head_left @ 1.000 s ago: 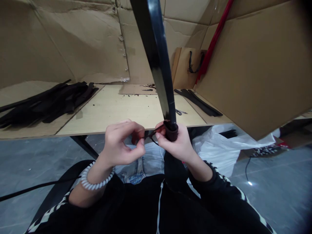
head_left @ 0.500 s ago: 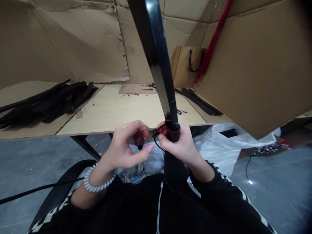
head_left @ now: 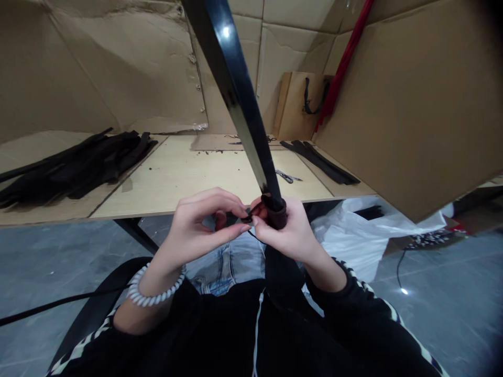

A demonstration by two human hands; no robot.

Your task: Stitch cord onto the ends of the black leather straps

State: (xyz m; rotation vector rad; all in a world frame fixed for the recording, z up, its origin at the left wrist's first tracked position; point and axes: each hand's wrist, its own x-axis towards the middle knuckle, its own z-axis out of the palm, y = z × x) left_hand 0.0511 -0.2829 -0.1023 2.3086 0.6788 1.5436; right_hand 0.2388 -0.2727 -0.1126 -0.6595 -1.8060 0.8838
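Observation:
A long, glossy black, slightly curved piece (head_left: 245, 104), which looks like a sword scabbard, rises at a tilt from a dark brown sleeve-like collar (head_left: 277, 215). Around that collar my right hand (head_left: 293, 230) is closed, its thumb and fingertips close to a thin dark cord (head_left: 256, 205). From the left, my left hand (head_left: 204, 222) pinches the cord between thumb and fingers, and its fingertips almost meet those of the right. The fingers partly cover the cord's knot. Below the right hand a wide black part hangs down in front of my lap; its link to the collar is hidden.
Dark strips (head_left: 90, 167) lie piled on the table's left side, and a few more (head_left: 320, 162) on the right. Small scissors (head_left: 288, 177) rest behind my hands. Cardboard walls (head_left: 412, 104) enclose the table. A white plastic bag (head_left: 353, 235) stands below right.
My left hand has moved right and closed on the cord's knot, which was hanging free of it. The long black piece has tilted further left at the top.

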